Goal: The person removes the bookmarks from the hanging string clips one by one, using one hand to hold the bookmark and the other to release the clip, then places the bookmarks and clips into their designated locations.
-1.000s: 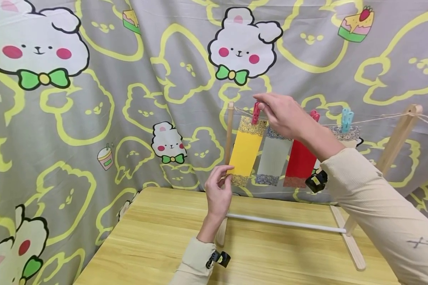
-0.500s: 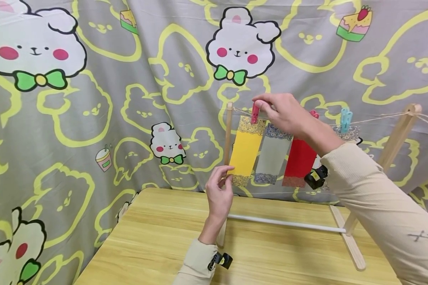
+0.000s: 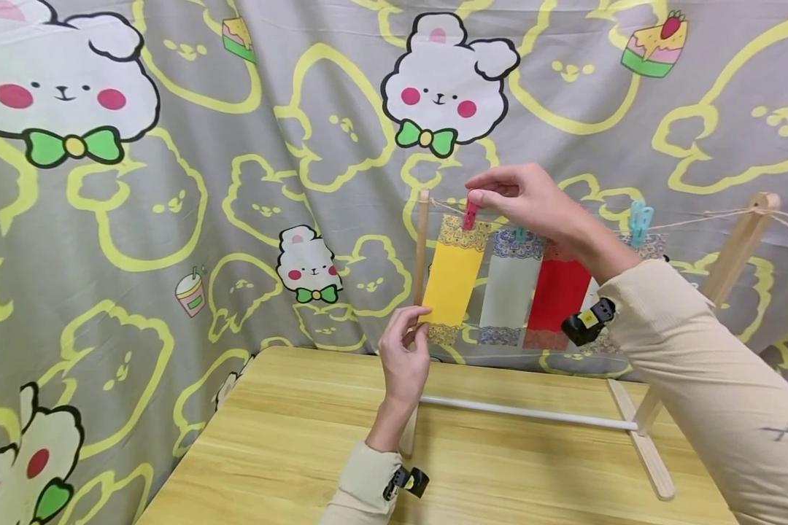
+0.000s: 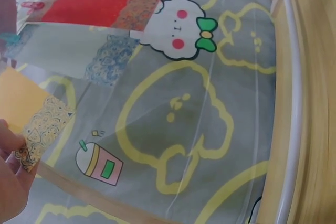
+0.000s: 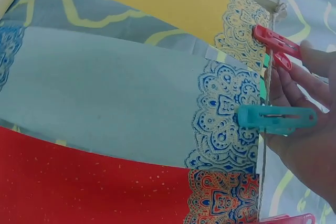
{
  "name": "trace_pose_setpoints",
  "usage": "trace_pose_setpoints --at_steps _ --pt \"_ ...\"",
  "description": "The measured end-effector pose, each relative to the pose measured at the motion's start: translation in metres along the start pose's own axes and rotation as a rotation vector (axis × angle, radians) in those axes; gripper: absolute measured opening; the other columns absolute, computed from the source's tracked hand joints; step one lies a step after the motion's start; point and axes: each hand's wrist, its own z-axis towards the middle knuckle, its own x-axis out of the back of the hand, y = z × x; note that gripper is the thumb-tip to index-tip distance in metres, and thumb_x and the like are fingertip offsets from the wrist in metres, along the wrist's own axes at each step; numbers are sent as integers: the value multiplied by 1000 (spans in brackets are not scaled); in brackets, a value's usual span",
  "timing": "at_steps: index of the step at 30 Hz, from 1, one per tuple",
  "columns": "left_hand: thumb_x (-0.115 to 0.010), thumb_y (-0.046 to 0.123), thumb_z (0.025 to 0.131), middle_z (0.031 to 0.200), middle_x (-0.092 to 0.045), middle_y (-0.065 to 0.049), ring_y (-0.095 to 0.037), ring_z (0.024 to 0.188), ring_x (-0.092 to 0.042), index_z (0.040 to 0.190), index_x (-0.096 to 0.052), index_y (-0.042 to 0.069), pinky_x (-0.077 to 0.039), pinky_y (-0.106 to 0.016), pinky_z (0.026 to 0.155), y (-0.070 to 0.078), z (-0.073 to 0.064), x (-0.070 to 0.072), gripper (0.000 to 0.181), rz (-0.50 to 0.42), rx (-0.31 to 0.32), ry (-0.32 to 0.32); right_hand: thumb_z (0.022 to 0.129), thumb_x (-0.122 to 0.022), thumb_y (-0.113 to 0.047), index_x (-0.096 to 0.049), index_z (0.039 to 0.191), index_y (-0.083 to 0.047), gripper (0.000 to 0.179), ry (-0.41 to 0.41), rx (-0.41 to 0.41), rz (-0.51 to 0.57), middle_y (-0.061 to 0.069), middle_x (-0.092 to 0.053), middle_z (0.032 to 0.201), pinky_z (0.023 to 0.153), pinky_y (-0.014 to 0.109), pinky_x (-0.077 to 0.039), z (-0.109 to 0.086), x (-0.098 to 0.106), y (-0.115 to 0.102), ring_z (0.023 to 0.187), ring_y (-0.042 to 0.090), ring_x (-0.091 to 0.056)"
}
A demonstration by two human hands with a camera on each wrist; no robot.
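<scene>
My right hand (image 3: pixel 535 208) pinches a red clothespin (image 5: pixel 275 45) by its handle end, thumb on one side and fingers on the other. That clothespin sits at the top edge of a yellow patterned paper strip (image 3: pixel 456 281), on a thin string (image 5: pixel 266 85). Lower down, my left hand (image 3: pixel 403 357) pinches the strip's bottom left edge between thumb and fingers. Beside it hangs a pale grey-blue strip (image 3: pixel 511 292) under a teal clothespin (image 5: pixel 254 116). A red strip (image 3: pixel 558 299) follows; my right forearm partly covers the pale strip beyond it.
Wooden posts (image 3: pixel 738 248) carry the string at both ends of the rack. Low across the wooden table (image 3: pixel 289 437) runs its white rod (image 3: pixel 525 412). Another teal clothespin (image 3: pixel 640 221) is on the string at the right. Behind hangs a grey patterned curtain (image 3: pixel 361 211).
My right hand has risen slightly, its fingers lifting, and the teal clothespin on the grey-blue strip has come into sight. The hanging strips have swayed a little to the right. My left hand stays put.
</scene>
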Motion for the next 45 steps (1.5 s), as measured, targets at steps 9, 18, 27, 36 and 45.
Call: trace_pose_setpoints --at_steps 9,18,27,36,45 --pt "-64 -19 89 107 -69 -9 -24 95 -68 109 -73 4 -63 -39 75 -1 0 2 32 21 34 -10 101 -67 -34 -69 131 -8 40 6 -24 3 12 -71 122 103 45 -48 1 2 -4 114 27 -65" --pt "-64 -21 88 105 -69 -10 -27 92 -68 108 -73 3 -63 -41 72 -4 1 1 32 2 12 -5 100 -68 -32 -71 123 -8 34 38 -24 0 10 -72 115 92 29 -50 2 3 -2 108 26 -65" --pt "-64 -17 91 107 -69 -8 -24 93 -68 109 -74 5 -63 -45 73 -4 2 2 30 -7 36 -13 100 -68 -27 -70 120 -5 30 114 10 27 10 -69 111 94 28 -49 4 1 -1 104 19 -63" --pt "-64 -21 88 107 -69 -15 -32 92 -68 109 -73 -1 -62 -50 68 -7 -2 5 30 3 27 -9 100 -67 -28 -70 118 -5 29 192 9 11 9 -69 109 85 25 -47 6 0 -3 98 17 -63" --pt "-64 -17 90 108 -69 -7 -24 96 -69 109 -74 4 -62 -39 71 -6 -3 9 31 -20 51 -31 101 -65 -32 -71 120 -7 31 233 13 -29 5 -69 113 87 29 -47 4 3 -8 101 18 -62"
